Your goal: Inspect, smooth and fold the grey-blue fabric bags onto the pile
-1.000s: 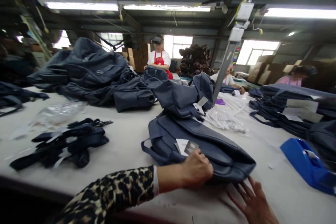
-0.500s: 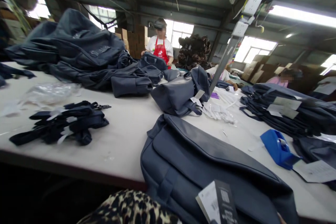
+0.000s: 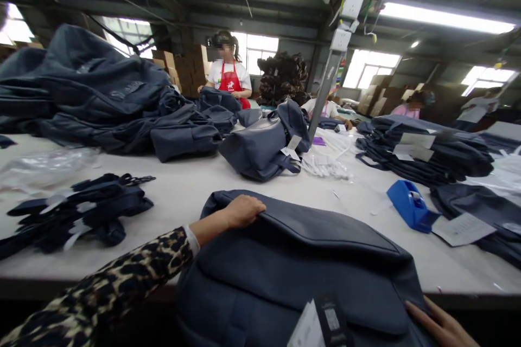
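A dark navy bag [image 3: 309, 265] with a smooth surface and a front pocket leans over the near table edge in front of me. My left hand [image 3: 243, 210] is closed on its upper edge, left of the middle. At the bag's lower right side, my right hand [image 3: 442, 322] holds its edge, with part of the hand cut off by the frame. A black-and-white hang tag [image 3: 319, 322] lies against the bag's front. To the left of the bag lies a bundle of dark straps [image 3: 101, 209] with white labels.
Piled navy bags [image 3: 101, 87] fill the table's back left. A standing bag [image 3: 260, 143], clear plastic [image 3: 49, 165], a metal post [image 3: 325, 92], a blue tape dispenser [image 3: 411, 206] and stacked bags [image 3: 427, 149] surround the white table [image 3: 183, 179]. A person in a red apron [image 3: 230, 82] stands opposite.
My left hand has come into view and grips the bag's upper edge. More of my right hand shows at its side. The bag has shifted toward me, and the view has turned right.
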Available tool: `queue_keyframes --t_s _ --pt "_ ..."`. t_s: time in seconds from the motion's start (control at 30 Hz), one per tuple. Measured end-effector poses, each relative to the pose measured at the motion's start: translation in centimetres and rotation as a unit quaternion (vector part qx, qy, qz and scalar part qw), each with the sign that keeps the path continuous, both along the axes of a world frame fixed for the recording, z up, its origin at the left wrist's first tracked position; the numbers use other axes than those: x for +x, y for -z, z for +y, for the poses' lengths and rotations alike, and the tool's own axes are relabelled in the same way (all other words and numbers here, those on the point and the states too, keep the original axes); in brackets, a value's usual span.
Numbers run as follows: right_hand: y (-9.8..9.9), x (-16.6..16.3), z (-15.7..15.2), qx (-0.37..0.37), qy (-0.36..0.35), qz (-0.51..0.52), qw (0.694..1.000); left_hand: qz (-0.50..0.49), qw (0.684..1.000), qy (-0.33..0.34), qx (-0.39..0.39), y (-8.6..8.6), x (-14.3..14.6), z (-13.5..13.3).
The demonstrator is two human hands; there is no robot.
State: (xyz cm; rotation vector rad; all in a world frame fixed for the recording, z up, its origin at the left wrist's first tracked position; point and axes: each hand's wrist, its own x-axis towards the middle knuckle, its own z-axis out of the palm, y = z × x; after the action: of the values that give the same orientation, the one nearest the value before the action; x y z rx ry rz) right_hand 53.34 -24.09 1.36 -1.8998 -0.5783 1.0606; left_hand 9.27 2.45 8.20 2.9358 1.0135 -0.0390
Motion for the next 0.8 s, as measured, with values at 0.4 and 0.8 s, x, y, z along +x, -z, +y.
queue_keyframes --t_s 0.4,0.8 --pt "-5.8 -6.0 11.9 0.027 -0.425 -0.505 0.751 0.013 0.996 -0.04 -0.078 -3.9 -1.6 -2.3" --pt "-6.4 -4.1 21.3 -0.091 -0.515 -0.251 0.814 -0.029 0.92 -0.158 -0.359 0.9 -6.0 3.9"
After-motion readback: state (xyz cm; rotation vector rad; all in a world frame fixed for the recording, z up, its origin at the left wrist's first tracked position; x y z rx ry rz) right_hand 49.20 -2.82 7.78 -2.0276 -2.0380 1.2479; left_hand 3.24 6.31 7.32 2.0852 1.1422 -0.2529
